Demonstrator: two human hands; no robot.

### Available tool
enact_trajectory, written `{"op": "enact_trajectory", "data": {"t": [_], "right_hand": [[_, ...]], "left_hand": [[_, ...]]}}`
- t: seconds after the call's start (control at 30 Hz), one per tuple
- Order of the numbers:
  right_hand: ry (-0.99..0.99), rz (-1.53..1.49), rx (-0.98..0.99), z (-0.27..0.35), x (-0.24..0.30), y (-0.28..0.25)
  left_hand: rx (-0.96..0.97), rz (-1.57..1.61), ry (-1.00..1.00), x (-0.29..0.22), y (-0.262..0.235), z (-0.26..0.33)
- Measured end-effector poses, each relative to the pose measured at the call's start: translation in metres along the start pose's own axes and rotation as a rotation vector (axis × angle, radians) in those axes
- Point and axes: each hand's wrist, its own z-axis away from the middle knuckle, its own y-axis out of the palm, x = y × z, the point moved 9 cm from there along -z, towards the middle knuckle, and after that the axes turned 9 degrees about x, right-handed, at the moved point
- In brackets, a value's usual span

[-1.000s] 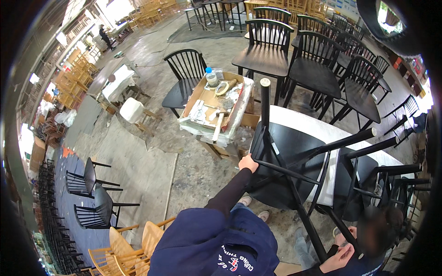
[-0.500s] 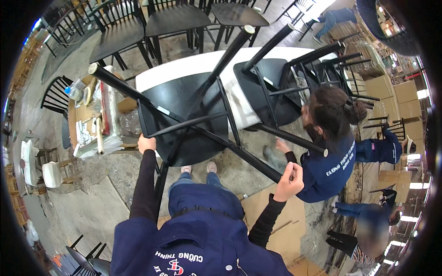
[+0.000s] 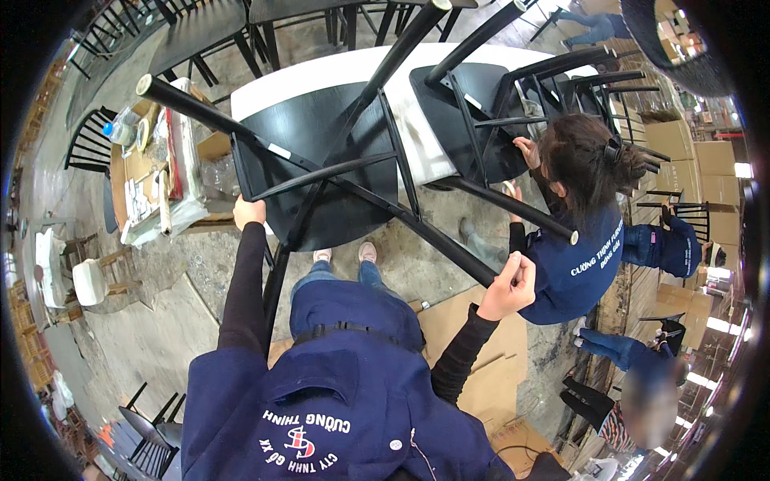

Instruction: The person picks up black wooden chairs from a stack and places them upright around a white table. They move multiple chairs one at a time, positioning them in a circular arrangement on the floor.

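An upturned black chair (image 3: 321, 210) lies seat-down on a white padded surface (image 3: 413, 160), its legs slanting up and outward. My left hand (image 3: 249, 212) is closed around the chair's frame at the left, beside a leg joint. At the lower right, my right hand (image 3: 508, 287) is closed at the foot of the near leg, covering its tip. Any small thing between those fingers is hidden. A second upturned black chair (image 3: 451, 108) lies just right of mine, and a co-worker's hand (image 3: 525, 152) is near it.
A co-worker (image 3: 581, 232) in dark blue leans in close on my right. Left stands a cluttered table (image 3: 128, 180) with a bottle (image 3: 120, 132). Upright black chairs (image 3: 196, 48) line the far side. Flat cardboard (image 3: 473, 345) covers floor at right; stacked cartons (image 3: 714, 180) stand beyond.
My view has shifted, so the chairs and table appear higher. Both my hands keep their places on the chair. The co-worker's hands have come up toward the second chair.
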Motion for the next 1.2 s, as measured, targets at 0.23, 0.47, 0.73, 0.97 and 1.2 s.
{"op": "enact_trajectory", "data": {"t": [0.23,0.47,0.73,0.97,1.2], "right_hand": [[0.006,-0.022,-0.002,0.0,0.0,0.001],[-0.008,0.013,-0.005,0.0,0.006,0.001],[-0.046,-0.01,-0.013,0.001,0.007,0.001],[-0.078,-0.033,-0.033,0.002,0.006,0.0],[-0.086,-0.006,-0.034,0.002,0.008,0.0]], "left_hand": [[0.0,-0.002,-0.006,0.0,0.0,0.002],[0.014,-0.001,-0.014,0.001,0.001,0.001],[0.021,-0.008,-0.008,0.0,0.0,0.001],[0.023,0.015,-0.019,0.0,-0.001,0.003],[0.021,0.008,-0.004,0.001,0.001,0.0]]}}
